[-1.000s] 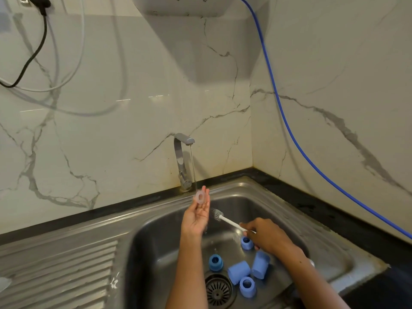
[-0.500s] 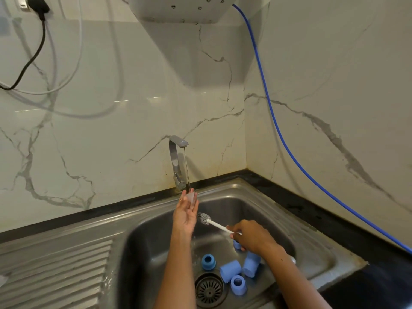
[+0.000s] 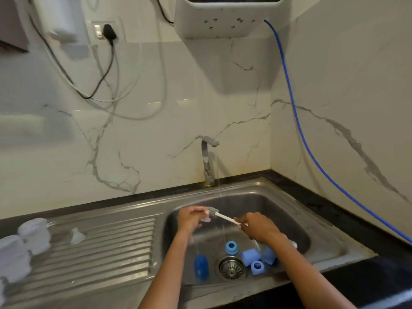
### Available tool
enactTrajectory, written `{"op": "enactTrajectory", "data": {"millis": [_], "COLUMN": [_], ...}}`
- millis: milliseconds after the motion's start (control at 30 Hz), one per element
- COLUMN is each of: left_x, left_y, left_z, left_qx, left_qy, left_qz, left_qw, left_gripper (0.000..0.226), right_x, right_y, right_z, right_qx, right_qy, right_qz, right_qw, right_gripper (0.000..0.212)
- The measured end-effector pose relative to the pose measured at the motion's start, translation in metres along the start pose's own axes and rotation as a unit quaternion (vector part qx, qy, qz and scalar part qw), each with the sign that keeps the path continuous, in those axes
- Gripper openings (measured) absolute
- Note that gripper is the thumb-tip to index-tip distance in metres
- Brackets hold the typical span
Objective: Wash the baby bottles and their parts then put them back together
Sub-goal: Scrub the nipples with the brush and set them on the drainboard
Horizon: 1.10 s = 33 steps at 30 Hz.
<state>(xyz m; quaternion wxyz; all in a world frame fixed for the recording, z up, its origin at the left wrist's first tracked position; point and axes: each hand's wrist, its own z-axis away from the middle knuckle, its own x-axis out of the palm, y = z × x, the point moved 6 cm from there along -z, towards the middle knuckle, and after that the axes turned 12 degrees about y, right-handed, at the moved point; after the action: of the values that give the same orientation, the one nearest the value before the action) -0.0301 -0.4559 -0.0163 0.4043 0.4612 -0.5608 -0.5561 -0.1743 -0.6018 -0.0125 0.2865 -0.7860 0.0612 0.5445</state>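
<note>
Over the sink basin (image 3: 296,210) my left hand (image 3: 189,219) pinches a clear silicone teat (image 3: 206,219). My right hand (image 3: 258,227) grips the white handle of a small bottle brush (image 3: 219,216), whose bristle head touches the teat. Several blue bottle parts lie on the basin floor: a ring (image 3: 231,247), a cap (image 3: 250,258), another ring (image 3: 258,267) and a dark blue piece (image 3: 201,267). Another clear teat (image 3: 77,236) and clear bottles (image 3: 35,234) stand on the drainboard at the left.
A thin stream of water runs from the tap (image 3: 208,161) into the basin. The drain strainer (image 3: 231,267) sits at the basin's middle front. A blue hose (image 3: 296,121) runs down the right wall. Black cables hang from a socket (image 3: 109,32) at upper left.
My left hand has come down from under the tap stream with the teat. The brush head has moved up against the teat. The view has tilted, showing the drainboard and its bottles.
</note>
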Motion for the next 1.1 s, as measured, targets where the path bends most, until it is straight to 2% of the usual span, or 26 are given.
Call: {"op": "enactTrajectory", "data": {"millis": [200, 367, 433, 533, 633, 733, 800, 833, 900, 933, 1033, 1067, 1100], "left_x": [-0.061, -0.068, -0.071, -0.067, -0.067, -0.055, -0.060, -0.063, -0.063, -0.062, -0.054, -0.052, -0.053], "left_y": [0.016, 0.010, 0.011, 0.004, -0.003, -0.002, -0.003, -0.007, -0.013, -0.011, -0.014, -0.018, -0.026], "left_z": [0.008, 0.011, 0.006, 0.007, 0.004, 0.011, 0.010, 0.009, 0.011, 0.013, 0.016, 0.014, 0.007], "left_qx": [0.064, 0.069, 0.032, -0.060, -0.055, -0.067, -0.052, -0.059, -0.102, -0.098, -0.140, -0.147, -0.112], "left_qy": [0.077, 0.078, 0.052, -0.048, -0.006, -0.068, -0.040, -0.027, -0.043, -0.059, -0.133, -0.135, -0.111], "left_qz": [-0.013, -0.044, -0.020, 0.033, -0.040, -0.016, -0.071, -0.060, -0.028, -0.038, 0.002, -0.002, -0.053], "left_qw": [0.995, 0.994, 0.998, 0.996, 0.998, 0.995, 0.995, 0.996, 0.993, 0.993, 0.981, 0.980, 0.986], "left_gripper": [0.008, 0.015, 0.012, 0.010, 0.022, 0.010, 0.010, 0.010, 0.008, 0.008, 0.010, 0.010, 0.012], "right_x": [0.014, 0.034, 0.039, 0.040, 0.041, 0.040, 0.041, 0.041, 0.041, 0.041, 0.042, 0.042, 0.043], "right_y": [-0.066, -0.080, -0.074, -0.063, -0.056, -0.056, -0.057, -0.058, -0.059, -0.058, -0.057, -0.057, -0.056], "right_z": [-0.006, -0.005, -0.006, -0.009, -0.010, -0.013, -0.012, -0.011, -0.008, -0.008, -0.008, -0.007, -0.007], "right_qx": [-0.013, 0.012, 0.014, 0.017, 0.028, 0.027, 0.025, 0.025, 0.023, 0.023, 0.025, 0.027, 0.029], "right_qy": [0.030, 0.033, 0.023, 0.017, 0.012, 0.012, 0.009, 0.006, 0.001, 0.001, -0.004, -0.009, -0.012], "right_qz": [-0.005, -0.049, -0.039, -0.022, -0.021, -0.013, -0.009, -0.008, -0.006, -0.006, -0.006, -0.006, -0.009], "right_qw": [0.999, 0.998, 0.999, 0.999, 0.999, 0.999, 1.000, 1.000, 1.000, 1.000, 1.000, 1.000, 0.999], "right_gripper": [0.037, 0.037, 0.037, 0.036, 0.035, 0.035, 0.036, 0.036, 0.036, 0.035, 0.034, 0.034, 0.034]}}
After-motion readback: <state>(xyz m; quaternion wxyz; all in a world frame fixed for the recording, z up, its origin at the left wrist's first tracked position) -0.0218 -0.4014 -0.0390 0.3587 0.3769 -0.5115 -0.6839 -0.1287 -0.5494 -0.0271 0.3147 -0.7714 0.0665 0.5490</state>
